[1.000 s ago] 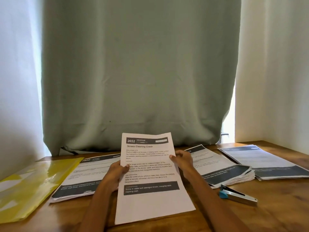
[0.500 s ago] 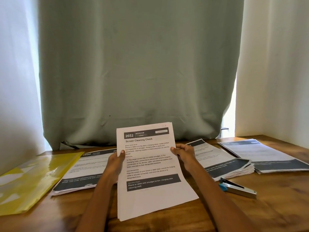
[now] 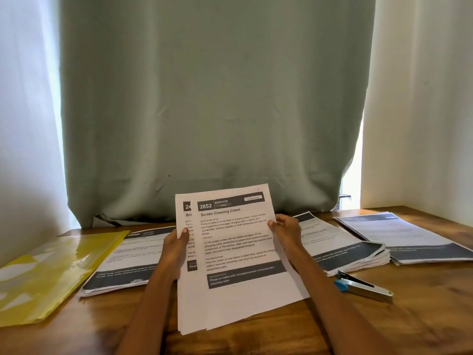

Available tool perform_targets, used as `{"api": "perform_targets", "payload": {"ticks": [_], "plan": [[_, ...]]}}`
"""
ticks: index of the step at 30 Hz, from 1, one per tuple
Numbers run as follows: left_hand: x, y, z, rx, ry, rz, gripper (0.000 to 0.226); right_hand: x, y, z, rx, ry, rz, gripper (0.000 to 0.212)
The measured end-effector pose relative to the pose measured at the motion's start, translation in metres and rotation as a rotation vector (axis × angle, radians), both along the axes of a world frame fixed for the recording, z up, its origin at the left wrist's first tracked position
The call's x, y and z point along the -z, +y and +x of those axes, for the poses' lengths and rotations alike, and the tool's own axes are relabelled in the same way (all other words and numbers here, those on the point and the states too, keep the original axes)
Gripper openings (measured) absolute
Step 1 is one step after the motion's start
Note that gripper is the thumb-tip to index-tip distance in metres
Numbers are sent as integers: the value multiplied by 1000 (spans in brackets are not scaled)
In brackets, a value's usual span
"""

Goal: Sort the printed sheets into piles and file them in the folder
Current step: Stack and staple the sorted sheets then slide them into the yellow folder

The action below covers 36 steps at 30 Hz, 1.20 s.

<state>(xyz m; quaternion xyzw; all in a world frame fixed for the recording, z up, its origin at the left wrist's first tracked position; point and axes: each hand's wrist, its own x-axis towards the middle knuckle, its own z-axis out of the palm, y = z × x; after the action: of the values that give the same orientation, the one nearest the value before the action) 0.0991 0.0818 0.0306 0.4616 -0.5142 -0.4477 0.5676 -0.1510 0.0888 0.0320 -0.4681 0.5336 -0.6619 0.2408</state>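
Sheets (image 3: 238, 254) pinched between left fingers (image 3: 184, 231) and right fingers (image 3: 271, 222).

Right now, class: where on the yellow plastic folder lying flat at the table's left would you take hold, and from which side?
Pinch the yellow plastic folder at its right long edge, coming from the right. That edge is bare and nearest the hands; the folder lies flat, so fingers must slide under a thin edge.

The right hand (image 3: 284, 230) has slid the top sheet (image 3: 238, 247) rightward, uncovering the next sheet (image 3: 188, 224) underneath.
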Motion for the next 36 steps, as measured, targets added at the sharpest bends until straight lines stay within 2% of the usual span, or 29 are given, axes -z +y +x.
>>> {"api": "perform_targets", "payload": {"ticks": [2,5,8,13,21,24,27,29,31,33,34,36], "plan": [[3,-1,1,-39,50,-66,34,-4,4,-2,-58,13,-70,5],[7,-2,1,-53,95,-160,54,-5,9,-1,-360,-47,-57,10],[7,-4,3,-70,142,-158,48,-1,11,6,-525,-23,45,26],[9,-8,5,-70,177,-245,40,-5,10,2,-586,76,79,41],[10,-12,6,-118,174,-161,24,-4,8,1,-674,86,123,42],[12,-14,7,-164,104,-155,22,-6,7,-3,-840,71,172,24],[13,-15,7,-179,98,-127,24,-8,9,-9,-1068,-30,174,53],[12,-15,6,-162,129,-131,21,-13,14,-8,-1005,-179,86,56],[12,-15,6,-140,152,-138,23,-13,9,-8,-684,-245,-4,44],[12,-15,6,-122,154,-131,23,-8,1,-9,-337,-97,15,29],[12,-14,6,-113,150,-124,24,-4,-3,-11,-278,0,87,28],[12,-13,5,-87,137,-123,24,1,-7,-10,-314,127,231,36]]}}
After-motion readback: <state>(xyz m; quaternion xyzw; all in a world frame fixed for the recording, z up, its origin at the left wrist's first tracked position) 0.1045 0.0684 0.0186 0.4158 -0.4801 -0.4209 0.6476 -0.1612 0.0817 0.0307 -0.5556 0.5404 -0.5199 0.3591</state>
